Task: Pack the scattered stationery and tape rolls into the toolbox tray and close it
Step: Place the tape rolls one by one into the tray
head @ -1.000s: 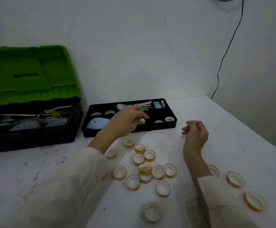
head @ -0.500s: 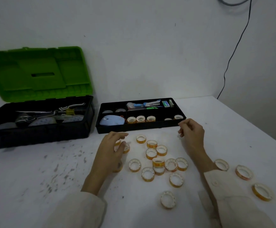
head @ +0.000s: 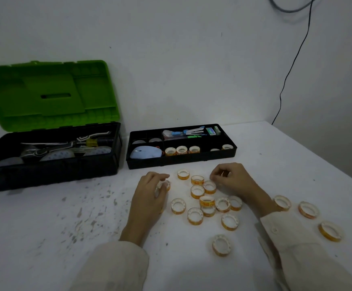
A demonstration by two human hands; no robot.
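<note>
Head view: left hand [head: 152,192] is back from the tray [head: 181,161] at frame centre, fingers curling round a tape roll [head: 166,184] just below it. Right hand [head: 231,178] has dropped onto the scattered rolls [head: 198,191], fingers curled; whether it holds anything, can't tell. Packed in the front row: three rolls [head: 181,150]. Plenty left, toolbox [head: 51,164] open at left.

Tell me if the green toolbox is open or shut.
Open. The green lid stands raised, and tools lie exposed in the black base.

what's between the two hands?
Head view: a few loose tape rolls on the table, between the left hand, gripping another roll, and the right hand.
</note>
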